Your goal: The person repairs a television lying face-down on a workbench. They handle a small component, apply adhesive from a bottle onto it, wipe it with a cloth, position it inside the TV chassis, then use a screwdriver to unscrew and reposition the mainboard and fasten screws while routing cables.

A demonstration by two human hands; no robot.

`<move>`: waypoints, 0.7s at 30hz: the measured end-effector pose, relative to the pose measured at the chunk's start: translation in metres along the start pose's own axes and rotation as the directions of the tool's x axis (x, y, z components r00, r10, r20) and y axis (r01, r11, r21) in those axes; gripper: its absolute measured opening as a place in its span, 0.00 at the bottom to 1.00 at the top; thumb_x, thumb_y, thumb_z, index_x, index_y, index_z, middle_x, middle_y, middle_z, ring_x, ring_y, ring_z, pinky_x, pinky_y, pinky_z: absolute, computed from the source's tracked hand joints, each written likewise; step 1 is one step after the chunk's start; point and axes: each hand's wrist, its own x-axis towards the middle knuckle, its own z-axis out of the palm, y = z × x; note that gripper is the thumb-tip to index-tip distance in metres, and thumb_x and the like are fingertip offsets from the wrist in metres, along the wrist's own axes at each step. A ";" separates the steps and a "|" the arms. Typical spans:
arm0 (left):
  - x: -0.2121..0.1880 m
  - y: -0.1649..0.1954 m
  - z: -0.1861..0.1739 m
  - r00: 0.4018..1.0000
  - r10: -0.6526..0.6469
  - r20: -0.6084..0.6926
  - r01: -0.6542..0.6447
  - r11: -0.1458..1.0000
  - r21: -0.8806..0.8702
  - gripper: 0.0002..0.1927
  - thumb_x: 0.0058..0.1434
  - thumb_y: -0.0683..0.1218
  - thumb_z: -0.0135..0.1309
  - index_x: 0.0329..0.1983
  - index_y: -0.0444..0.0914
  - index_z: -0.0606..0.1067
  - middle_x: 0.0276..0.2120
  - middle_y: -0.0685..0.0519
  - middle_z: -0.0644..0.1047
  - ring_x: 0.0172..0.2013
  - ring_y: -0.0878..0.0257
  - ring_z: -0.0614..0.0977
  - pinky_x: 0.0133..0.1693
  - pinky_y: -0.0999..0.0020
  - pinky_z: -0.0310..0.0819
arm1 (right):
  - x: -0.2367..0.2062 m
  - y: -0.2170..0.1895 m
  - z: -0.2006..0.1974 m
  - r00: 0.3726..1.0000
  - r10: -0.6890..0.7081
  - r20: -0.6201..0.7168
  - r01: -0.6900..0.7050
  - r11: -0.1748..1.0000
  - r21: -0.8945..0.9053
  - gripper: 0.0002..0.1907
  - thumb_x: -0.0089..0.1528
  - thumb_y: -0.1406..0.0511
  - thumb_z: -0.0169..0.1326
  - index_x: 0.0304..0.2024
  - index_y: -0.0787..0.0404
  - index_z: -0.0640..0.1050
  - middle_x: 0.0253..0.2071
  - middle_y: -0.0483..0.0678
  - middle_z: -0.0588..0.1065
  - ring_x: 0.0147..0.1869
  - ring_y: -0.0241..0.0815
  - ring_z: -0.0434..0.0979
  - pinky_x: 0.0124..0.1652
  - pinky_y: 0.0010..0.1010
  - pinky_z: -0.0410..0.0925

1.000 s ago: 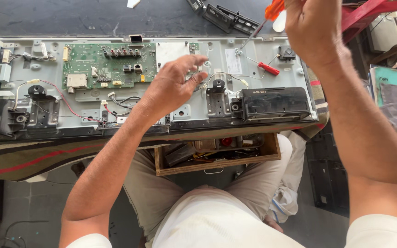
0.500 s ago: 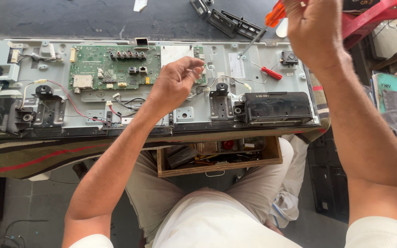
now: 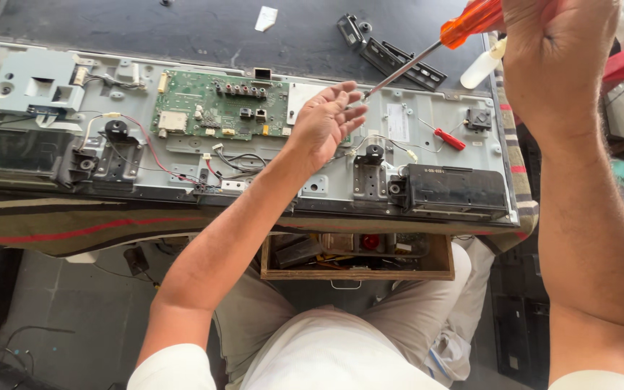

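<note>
An electronics repair workshop: an opened flat-panel chassis (image 3: 427,123) lies face down across the table (image 3: 52,227), its green circuit board (image 3: 218,108) and loose wiring exposed just left of the person's left hand (image 3: 324,123). The right hand (image 3: 554,54) grips an orange-handled screwdriver (image 3: 471,20), with a smaller red screwdriver (image 3: 448,138) lying between the two hands. Below the left hand, an open wooden drawer (image 3: 355,273) holds jumbled spare parts, and removed black brackets (image 3: 399,58) lie above it.

I saw the circuit board (image 3: 219,114) lying on the chassis (image 3: 427,137), left of my left hand (image 3: 324,124). The screwdriver (image 3: 427,49) slanted from my right hand (image 3: 554,54) toward the left fingertips; an open drawer (image 3: 355,273) sat below the chassis edge.
</note>
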 end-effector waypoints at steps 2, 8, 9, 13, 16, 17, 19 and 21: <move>-0.002 0.000 -0.001 1.000 0.001 0.030 0.000 0.999 -0.035 0.15 0.73 0.39 0.41 0.60 0.32 0.69 0.51 0.43 0.75 0.48 0.53 0.82 0.52 0.62 0.81 | 0.004 -0.006 0.003 0.999 0.044 0.006 -0.045 0.992 0.118 0.13 0.78 0.65 0.49 0.47 0.73 0.71 0.38 0.47 0.71 0.39 0.37 0.68 0.41 0.26 0.63; -0.013 0.007 -0.006 0.997 0.012 0.071 -0.010 0.999 -0.030 0.13 0.72 0.38 0.46 0.57 0.29 0.73 0.45 0.40 0.81 0.46 0.52 0.86 0.51 0.61 0.80 | 0.009 -0.018 0.008 1.000 0.014 0.016 -0.019 0.952 0.305 0.12 0.81 0.65 0.49 0.54 0.73 0.70 0.46 0.45 0.74 0.46 0.32 0.72 0.47 0.23 0.69; -0.014 0.007 -0.006 0.997 0.014 0.070 -0.012 1.000 -0.027 0.13 0.71 0.38 0.47 0.56 0.29 0.74 0.44 0.40 0.82 0.45 0.52 0.86 0.50 0.61 0.80 | 0.009 -0.018 0.008 1.000 0.025 0.016 -0.029 0.954 0.299 0.12 0.81 0.65 0.49 0.54 0.73 0.70 0.46 0.45 0.74 0.46 0.32 0.72 0.47 0.23 0.69; -0.012 0.008 -0.008 0.999 0.015 0.051 -0.013 1.000 -0.022 0.13 0.68 0.39 0.52 0.54 0.29 0.76 0.42 0.41 0.83 0.43 0.53 0.86 0.49 0.62 0.85 | 0.008 -0.016 0.007 1.000 0.016 0.005 -0.017 0.962 0.271 0.12 0.80 0.66 0.48 0.55 0.73 0.69 0.47 0.47 0.73 0.47 0.33 0.71 0.49 0.23 0.68; -0.009 0.006 -0.010 0.997 0.031 0.066 -0.028 0.998 -0.051 0.13 0.67 0.40 0.55 0.53 0.29 0.77 0.41 0.43 0.83 0.42 0.54 0.86 0.48 0.62 0.85 | 0.008 -0.014 0.004 1.000 -0.029 -0.001 0.028 0.956 0.291 0.12 0.79 0.66 0.47 0.57 0.73 0.69 0.48 0.47 0.73 0.48 0.33 0.72 0.50 0.24 0.68; -0.008 0.005 -0.011 0.997 0.033 0.068 -0.028 0.998 -0.064 0.13 0.67 0.40 0.55 0.53 0.29 0.77 0.41 0.42 0.83 0.42 0.54 0.86 0.48 0.62 0.85 | 0.007 -0.013 0.004 0.997 -0.072 -0.004 0.069 0.947 0.312 0.13 0.80 0.66 0.46 0.58 0.73 0.68 0.49 0.47 0.73 0.49 0.33 0.73 0.51 0.24 0.69; -0.006 0.005 -0.012 0.997 0.036 0.075 -0.030 0.996 -0.087 0.13 0.66 0.40 0.56 0.52 0.29 0.77 0.41 0.42 0.83 0.41 0.53 0.86 0.48 0.61 0.85 | 0.006 -0.013 0.002 0.997 -0.083 -0.010 0.082 0.954 0.287 0.12 0.81 0.66 0.47 0.58 0.73 0.69 0.49 0.47 0.73 0.49 0.33 0.73 0.51 0.24 0.70; -0.006 0.004 -0.013 0.996 0.036 0.085 -0.028 0.995 -0.095 0.13 0.67 0.40 0.55 0.52 0.29 0.77 0.40 0.42 0.83 0.41 0.53 0.86 0.48 0.61 0.85 | 0.005 -0.013 0.001 0.999 -0.041 -0.014 0.043 0.977 0.211 0.11 0.81 0.67 0.48 0.57 0.72 0.70 0.47 0.47 0.73 0.46 0.34 0.72 0.48 0.24 0.68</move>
